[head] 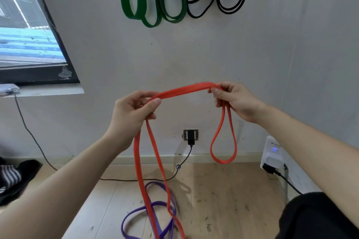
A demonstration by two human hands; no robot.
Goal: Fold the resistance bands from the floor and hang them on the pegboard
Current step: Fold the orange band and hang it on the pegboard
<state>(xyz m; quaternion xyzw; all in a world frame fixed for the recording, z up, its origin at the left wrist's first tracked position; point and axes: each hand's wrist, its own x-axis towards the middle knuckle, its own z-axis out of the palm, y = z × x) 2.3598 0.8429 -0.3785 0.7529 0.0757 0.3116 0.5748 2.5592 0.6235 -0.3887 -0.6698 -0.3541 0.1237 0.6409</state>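
Left hand and right hand pinch red band; purple band lies below

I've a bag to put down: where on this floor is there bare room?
Widest free patch: bare floor between the purple band and the white plug block on the right wall. A narrower strip lies between the purple band and the dark clothes at left. Crowded in the middle, where the orange band hangs down over the purple one.
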